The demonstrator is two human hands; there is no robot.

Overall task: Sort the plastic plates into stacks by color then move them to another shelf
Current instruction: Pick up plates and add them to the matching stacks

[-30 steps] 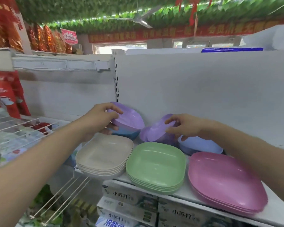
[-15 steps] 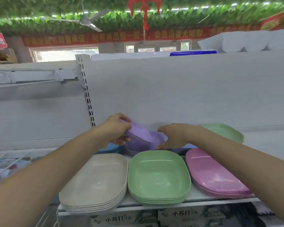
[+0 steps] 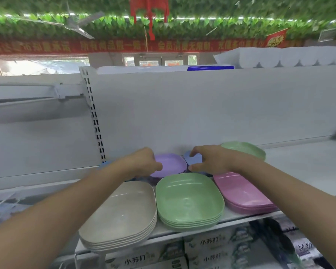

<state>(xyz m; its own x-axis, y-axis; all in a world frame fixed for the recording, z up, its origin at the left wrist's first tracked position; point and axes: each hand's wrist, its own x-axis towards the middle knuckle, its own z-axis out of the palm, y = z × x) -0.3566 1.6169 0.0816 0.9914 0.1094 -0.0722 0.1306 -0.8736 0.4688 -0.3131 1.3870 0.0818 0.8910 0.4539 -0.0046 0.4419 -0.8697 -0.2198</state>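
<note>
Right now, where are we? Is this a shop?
Most likely a shop. Stacks of plastic plates sit on a white display shelf, boxed goods fill the shelf below, and a long red banner hangs under a ceiling of leaves.

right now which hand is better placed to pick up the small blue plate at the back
The right hand: its fingers already curl over the small blue plastic plate. The left hand is busy gripping the purple plastic plate.
</note>
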